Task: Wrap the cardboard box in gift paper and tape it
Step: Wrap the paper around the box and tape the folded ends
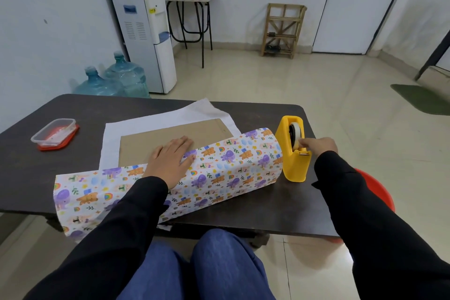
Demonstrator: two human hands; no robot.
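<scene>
Your left hand point(170, 161) lies flat on the cardboard box point(194, 131), fingers point(181, 142) straight and together. The palm presses the gift paper point(219, 168) down and the fingertips reach past its edge onto bare cardboard. The box sits mid-table, its near side covered by the patterned sheet, whose white underside shows at 12 o'clock.

Your right hand point(321, 145) is at the yellow tape dispenser point(294, 165), just beside the box at 3 o'clock. Its fingers are bunched, pinching the tape point(295, 133) above the cutter.

On the dark table point(73, 109), a clear plastic container point(52, 130) rests on a red lid at 9 o'clock. Beyond, a water dispenser point(146, 31) and two jugs point(121, 75) stand at 11 o'clock, and a wooden rack point(282, 29) at 1 o'clock.
</scene>
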